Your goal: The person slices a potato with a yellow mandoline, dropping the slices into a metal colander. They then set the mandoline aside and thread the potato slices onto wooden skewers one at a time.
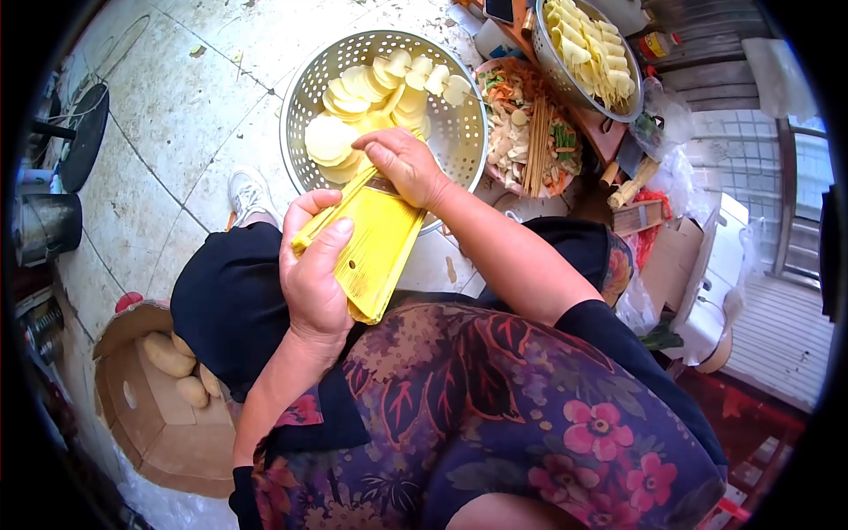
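Observation:
My left hand [316, 274] is closed around the side of a yellow ridged slicer [375, 256], which has a small hole near its lower end. The slicer slants, its upper end over a perforated metal colander [296, 132]. Across the slicer's blade area, my right hand [402, 166] is curled with fingers bent; whatever lies under the palm is hidden. Thin pale potato slices [329, 141] are heaped in the colander just beyond my fingers. Along its far side, some slices [424, 72] form an overlapping row.
At the upper right, a metal basin [592, 53] holds folded yellow slices. Below it sits a tray of cut vegetables [508, 146] with wooden skewers [536, 146]. A cardboard box [168, 442] at lower left contains several potatoes [168, 355]. A dark metal pot [49, 228] stands at far left.

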Demonstrator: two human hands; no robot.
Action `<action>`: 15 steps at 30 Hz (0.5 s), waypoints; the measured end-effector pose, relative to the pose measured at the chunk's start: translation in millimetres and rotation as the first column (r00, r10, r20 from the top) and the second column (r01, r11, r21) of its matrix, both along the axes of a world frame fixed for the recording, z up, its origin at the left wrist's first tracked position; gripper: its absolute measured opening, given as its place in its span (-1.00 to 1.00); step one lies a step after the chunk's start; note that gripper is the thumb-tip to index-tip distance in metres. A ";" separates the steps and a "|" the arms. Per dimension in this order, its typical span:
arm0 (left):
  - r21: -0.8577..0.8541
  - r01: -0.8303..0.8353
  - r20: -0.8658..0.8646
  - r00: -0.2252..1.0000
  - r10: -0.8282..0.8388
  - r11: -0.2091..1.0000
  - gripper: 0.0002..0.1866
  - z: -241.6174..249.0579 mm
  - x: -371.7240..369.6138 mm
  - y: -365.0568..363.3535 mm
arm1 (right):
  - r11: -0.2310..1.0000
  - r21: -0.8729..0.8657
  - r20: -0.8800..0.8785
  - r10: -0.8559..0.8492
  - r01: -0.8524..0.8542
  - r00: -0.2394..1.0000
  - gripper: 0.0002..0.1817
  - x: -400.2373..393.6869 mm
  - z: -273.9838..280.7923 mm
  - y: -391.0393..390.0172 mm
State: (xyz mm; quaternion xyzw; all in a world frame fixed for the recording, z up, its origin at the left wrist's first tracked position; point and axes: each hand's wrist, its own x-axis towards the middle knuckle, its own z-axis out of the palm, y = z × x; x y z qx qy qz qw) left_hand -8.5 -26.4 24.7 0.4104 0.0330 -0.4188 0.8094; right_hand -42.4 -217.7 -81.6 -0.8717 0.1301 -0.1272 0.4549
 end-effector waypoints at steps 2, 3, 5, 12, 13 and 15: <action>0.000 0.005 0.016 1.000 -0.005 1.000 -0.68 -0.2 -1.4 0.7 | 0.998 0.011 0.001 -0.057 0.057 0.998 -0.54 -2.5 -13.1 -7.6; 0.000 0.011 0.018 1.000 -0.011 1.000 -0.68 1.2 -1.6 1.0 | 0.991 0.056 -0.019 -0.123 0.124 0.992 -0.54 -6.0 -19.2 -11.3; -0.046 0.021 -0.008 1.000 -0.021 0.999 -0.62 3.7 0.1 2.2 | 0.974 0.113 -0.035 -0.192 0.195 0.981 -0.55 -14.4 -20.5 -17.1; -0.070 0.038 0.009 0.999 -0.038 0.997 -0.55 9.2 3.5 19.1 | 0.754 0.532 -0.087 -0.403 0.385 0.911 -0.65 -58.7 -5.0 -18.0; -0.053 0.034 0.017 0.999 -0.033 0.998 -0.54 13.5 2.9 21.2 | 0.818 0.431 -0.059 -0.397 0.382 0.916 -0.51 -68.1 -1.6 -17.7; -0.066 0.051 0.032 0.998 -0.049 0.997 -0.53 20.5 0.5 24.9 | 0.873 0.310 -0.020 -0.391 0.377 0.920 -0.48 -88.1 4.9 -12.9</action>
